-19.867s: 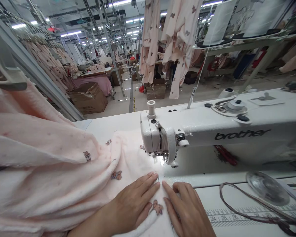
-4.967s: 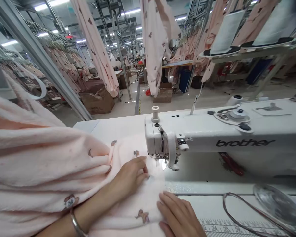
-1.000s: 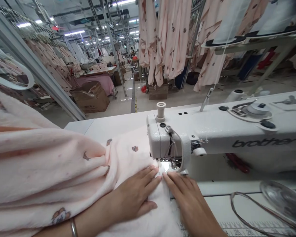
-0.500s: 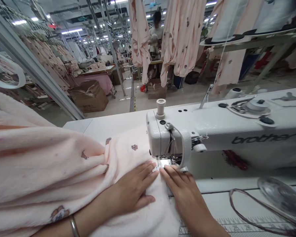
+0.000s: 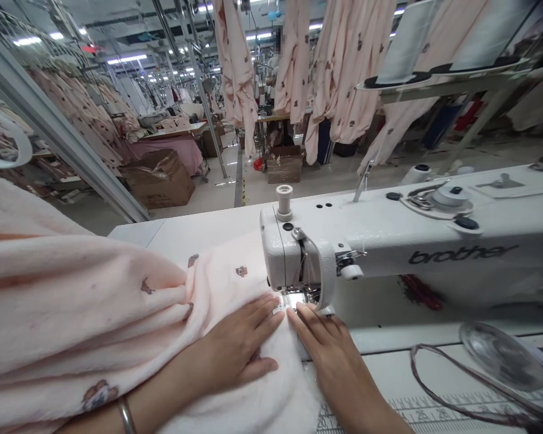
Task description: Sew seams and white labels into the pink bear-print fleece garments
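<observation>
Pink fleece fabric [image 5: 117, 301] with small bear prints lies bunched over the left of the bed and runs under the head of a white sewing machine [image 5: 339, 226]. My left hand [image 5: 235, 343] rests flat on the fabric, fingers stretched toward the lit presser foot [image 5: 294, 299]. At the fabric's right edge my right hand [image 5: 335, 355] lies palm down, its fingertips close to the foot. The fingers of both hands are extended. Between the hands, near the needle, a small white piece sits on the fabric; its kind is unclear. The needle itself is hard to make out.
A brown cord [image 5: 457, 392] and a clear round plastic piece [image 5: 502, 355] lie at the right, beside a printed ruler scale [image 5: 416, 407]. Thread cones [image 5: 407, 45] stand behind. Pink garments [image 5: 344, 72] hang beyond the table; a cardboard box [image 5: 158, 181] is on the floor.
The whole view has shifted slightly, so the machine and hands appear a little further left. Both hands keep nearly the same place on the fabric by the foot.
</observation>
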